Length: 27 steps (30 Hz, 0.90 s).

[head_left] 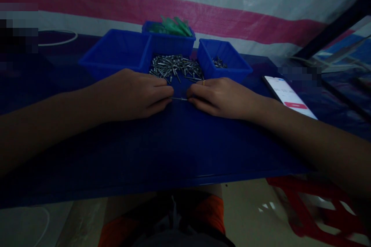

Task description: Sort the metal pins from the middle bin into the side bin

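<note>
Bridging the small gap between the two hands is a thin metal pin (179, 99), lying flat, its long axis running side to side along the worktop (162, 150). The left hand (136, 94) pinches one end between closed fingertips and the right hand (220, 96) pinches the other, so neither is nearer; both rest knuckles-up on the blue surface about midway between the near and far edges. Just beyond the hands, toward the far edge, lies a loose heap of pins (175, 67), flanked by blue bins (116, 51); the right-hand bin (224, 61) holds a few pieces. A lit phone (288, 96) lies toward the right edge.
</note>
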Each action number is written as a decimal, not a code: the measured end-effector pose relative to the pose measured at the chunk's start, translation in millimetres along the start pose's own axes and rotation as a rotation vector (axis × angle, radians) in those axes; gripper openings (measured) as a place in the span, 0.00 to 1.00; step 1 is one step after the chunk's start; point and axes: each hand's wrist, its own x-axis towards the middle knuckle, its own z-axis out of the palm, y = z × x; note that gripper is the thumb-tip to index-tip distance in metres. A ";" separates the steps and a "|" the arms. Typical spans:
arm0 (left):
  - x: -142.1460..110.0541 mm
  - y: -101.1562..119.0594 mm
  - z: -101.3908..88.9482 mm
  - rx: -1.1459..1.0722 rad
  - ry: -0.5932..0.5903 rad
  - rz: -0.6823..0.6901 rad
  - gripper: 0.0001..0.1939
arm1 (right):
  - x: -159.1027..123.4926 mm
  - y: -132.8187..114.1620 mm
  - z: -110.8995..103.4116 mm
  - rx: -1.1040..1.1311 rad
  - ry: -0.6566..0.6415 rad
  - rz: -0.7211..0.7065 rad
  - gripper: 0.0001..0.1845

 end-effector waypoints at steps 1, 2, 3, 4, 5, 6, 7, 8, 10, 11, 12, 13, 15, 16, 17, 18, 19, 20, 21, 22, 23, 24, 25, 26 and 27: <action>0.0 0.1 -0.3 -0.007 -0.004 0.001 0.17 | 0.1 0.1 0.0 0.002 0.000 -0.002 0.13; 0.0 0.3 -0.6 -0.011 -0.011 0.003 0.16 | 0.1 0.2 0.1 0.002 0.001 -0.002 0.13; 0.0 0.6 -1.0 -0.011 -0.013 0.005 0.16 | 0.1 0.2 0.0 0.004 0.002 -0.002 0.13; 0.0 1.0 -1.7 -0.008 -0.015 0.008 0.16 | 0.0 0.1 0.0 0.005 0.001 -0.001 0.13; 0.0 1.5 -2.6 -0.001 -0.013 0.009 0.16 | -0.1 0.0 -0.1 0.007 -0.001 0.002 0.13; 0.0 2.2 -3.9 0.009 -0.017 0.008 0.16 | -0.2 -0.2 -0.2 0.008 -0.003 0.004 0.13; -0.1 2.9 -5.5 0.018 -0.025 0.008 0.16 | -0.2 -0.4 -0.3 0.008 -0.003 0.007 0.13; -0.1 3.7 -7.2 0.028 -0.028 0.009 0.16 | -0.3 -0.6 -0.4 0.008 -0.003 0.008 0.13; -0.2 4.9 -10.6 0.033 -0.065 0.012 0.15 | -0.3 -0.8 -0.6 0.006 -0.004 0.010 0.13; -0.2 5.2 -11.7 0.031 -0.073 0.011 0.15 | -0.3 -0.7 -0.6 0.004 -0.006 0.010 0.13; -0.2 5.4 -12.3 0.029 -0.074 0.013 0.15 | -0.3 -0.6 -0.5 0.003 -0.006 0.008 0.13; -0.1 5.3 -12.4 0.028 -0.073 0.014 0.16 | -0.3 -0.3 -0.4 0.004 -0.007 0.006 0.13; 0.0 4.8 -11.2 0.034 -0.076 0.016 0.16 | -0.3 0.2 0.0 0.007 -0.006 0.002 0.13; 0.0 4.5 -10.5 0.041 -0.074 0.014 0.17 | -0.3 0.4 0.2 0.009 -0.005 0.001 0.13; 0.1 4.2 -9.9 0.048 -0.075 0.014 0.17 | -0.3 0.6 0.3 0.011 -0.006 0.000 0.12; 0.1 4.0 -9.5 0.055 -0.075 0.014 0.18 | -0.3 0.6 0.3 0.012 -0.008 0.001 0.12; 0.1 3.9 -9.5 0.059 -0.079 0.016 0.18 | -0.2 0.6 0.3 0.013 -0.010 0.005 0.12; 0.1 3.9 -9.7 0.061 -0.076 0.018 0.19 | -0.2 0.5 0.3 0.014 -0.010 0.007 0.12; 0.2 3.9 -10.2 0.061 -0.075 0.018 0.19 | -0.2 0.4 0.2 0.015 -0.010 0.009 0.12; 0.3 4.1 -10.8 0.060 -0.077 0.016 0.19 | -0.2 0.3 0.1 0.015 -0.009 0.011 0.12; 0.3 4.3 -11.6 0.060 -0.081 0.014 0.19 | -0.2 0.2 0.1 0.015 -0.008 0.011 0.12; 0.4 4.6 -12.3 0.059 -0.082 0.010 0.19 | -0.2 0.1 0.1 0.013 -0.007 0.010 0.12; 0.5 4.9 -13.0 0.060 -0.086 0.006 0.18 | -0.3 0.1 0.1 0.012 -0.006 0.008 0.12; 0.6 5.2 -13.4 0.059 -0.089 0.005 0.17 | -0.4 0.2 0.2 0.011 -0.004 0.007 0.12; 0.6 5.5 -13.7 0.056 -0.095 0.007 0.17 | -0.5 0.2 0.3 0.011 -0.001 0.005 0.13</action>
